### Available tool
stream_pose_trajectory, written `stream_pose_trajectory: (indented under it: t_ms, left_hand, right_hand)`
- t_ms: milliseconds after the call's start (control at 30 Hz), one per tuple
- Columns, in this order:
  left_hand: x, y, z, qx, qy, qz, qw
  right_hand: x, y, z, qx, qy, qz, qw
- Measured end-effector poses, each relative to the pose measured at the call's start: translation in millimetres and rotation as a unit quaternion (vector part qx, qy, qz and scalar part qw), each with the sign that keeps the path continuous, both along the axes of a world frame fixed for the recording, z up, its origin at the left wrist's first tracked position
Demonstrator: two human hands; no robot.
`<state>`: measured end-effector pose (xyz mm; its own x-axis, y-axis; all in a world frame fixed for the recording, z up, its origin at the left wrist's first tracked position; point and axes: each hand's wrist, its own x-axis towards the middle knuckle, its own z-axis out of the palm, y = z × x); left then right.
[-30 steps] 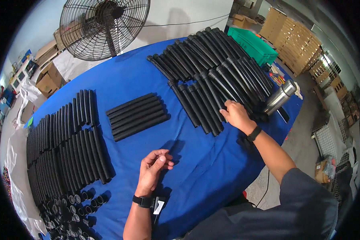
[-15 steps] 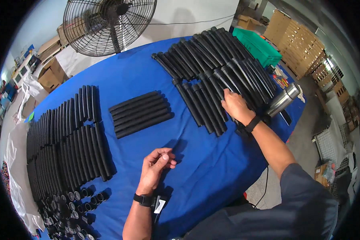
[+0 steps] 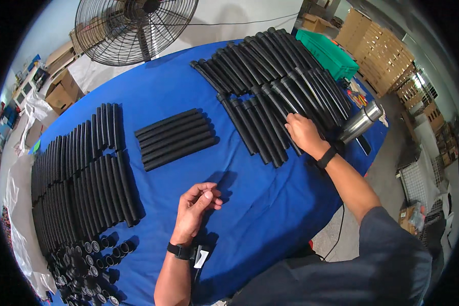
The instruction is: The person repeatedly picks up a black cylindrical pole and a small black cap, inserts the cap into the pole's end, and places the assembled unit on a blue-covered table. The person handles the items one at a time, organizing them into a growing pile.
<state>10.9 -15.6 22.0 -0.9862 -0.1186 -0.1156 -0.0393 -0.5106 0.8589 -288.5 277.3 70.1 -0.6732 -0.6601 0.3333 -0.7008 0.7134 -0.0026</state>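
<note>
a person in a dark top works at a blue-draped desk [image 3: 260,209], the right hand [image 3: 306,134] bent over the near right part of a broad spread of black headed tubes [image 3: 283,99]; its fingers curl down, and whether they grasp a tube cannot be told. the left hand [image 3: 195,209] hovers over bare cloth, fingers loosely curled toward the thumb; whether anything is pinched there is hidden.

crowding the right wrist, a steel flask [image 3: 361,123] stands close to the tubes, a dark flat slab [image 3: 363,145] just beside it. a green crate [image 3: 327,55] borders the far right of the spread, with stacked cartons [image 3: 377,53] behind. between the two sides lies a small row of plain black tubes [image 3: 176,138]; at left, two dense ranks of dark tubes [image 3: 97,191] end in scattered round black caps [image 3: 89,247] at the near edge, white plastic sheeting [image 3: 28,224] alongside. a caged fan [image 3: 143,43] rises at the far left.

compared with half a second earlier, the right hand sits slightly farther right along the headed tubes, while the left hand and the small row keep their places.
</note>
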Motion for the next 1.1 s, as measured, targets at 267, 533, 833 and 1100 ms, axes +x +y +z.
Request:
stream_pose_trajectory:
  t_ms: [267,533,833,1100]
  left_hand:
    - [1.8,0.0,-0.5,0.006,-0.003,0.003,1.000]
    - [-1.1,1.6,-0.5,0.005,0.002,-0.002,1.000]
    - [0.2,0.2,1.2,0.001,0.000,-0.001,1.000]
    - [1.6,-0.5,-1.3,0.003,-0.005,-0.005,1.000]
  right_hand:
    - [66.9,25.5,-2.4,0.027,-0.053,0.001,0.998]
    - [54.1,34.2,-1.3,0.018,-0.073,0.014,0.997]
    - [48.8,-4.5,-0.3,0.077,-0.046,-0.025,0.996]
    - [64.7,-24.9,9.4,-0.019,-0.055,0.089,0.994]
